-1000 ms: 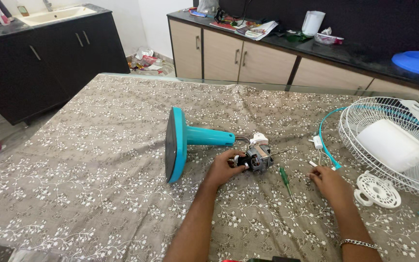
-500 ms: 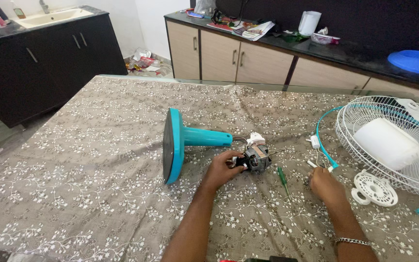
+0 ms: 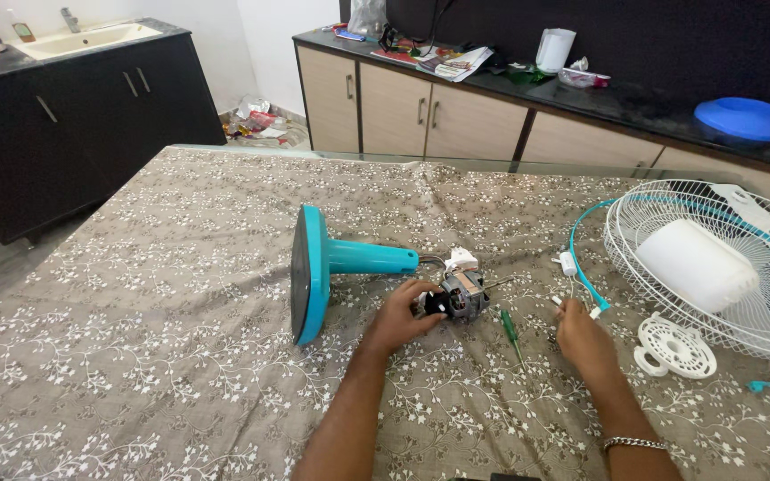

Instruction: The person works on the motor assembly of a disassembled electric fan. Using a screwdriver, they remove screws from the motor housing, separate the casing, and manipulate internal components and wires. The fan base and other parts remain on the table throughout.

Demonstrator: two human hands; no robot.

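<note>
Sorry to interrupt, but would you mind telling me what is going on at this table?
A person has a table fan in pieces on a floral tablecloth. The left hand grips the bare fan motor beside the teal stand. The right hand rests near a green screwdriver, with the white wire grille to its right.

Both forearms reach forward, left hand (image 3: 398, 319) curled closed, right hand (image 3: 583, 337) resting fingers bent.
</note>
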